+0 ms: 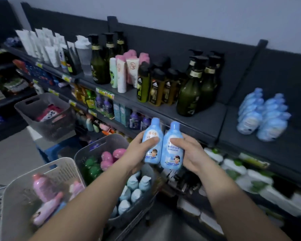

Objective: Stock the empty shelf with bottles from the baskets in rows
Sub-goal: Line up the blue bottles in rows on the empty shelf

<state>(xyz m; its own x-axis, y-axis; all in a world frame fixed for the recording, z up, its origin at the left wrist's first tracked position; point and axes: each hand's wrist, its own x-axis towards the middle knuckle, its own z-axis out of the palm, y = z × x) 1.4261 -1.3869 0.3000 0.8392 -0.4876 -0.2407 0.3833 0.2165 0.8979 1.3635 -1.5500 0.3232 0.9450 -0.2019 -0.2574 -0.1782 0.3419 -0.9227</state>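
The left hand (137,152) curled round one blue bottle (151,141) and the right hand (192,154) curled round a second bottle (172,148). The pair stood upright and touching at the centre of the frame. Just below them the grey basket (94,150) held a cluster of spare bottles (134,188), also blue. At lower left a white basket (12,193) held pink bottles (45,193). At the right edge the shelf (285,150) carried two short rows of stocked bottles (262,117) near its back, with bare board in front. By that showing the job looked begun but far from done: the two in hand were not yet placed, and both baskets had stock left.
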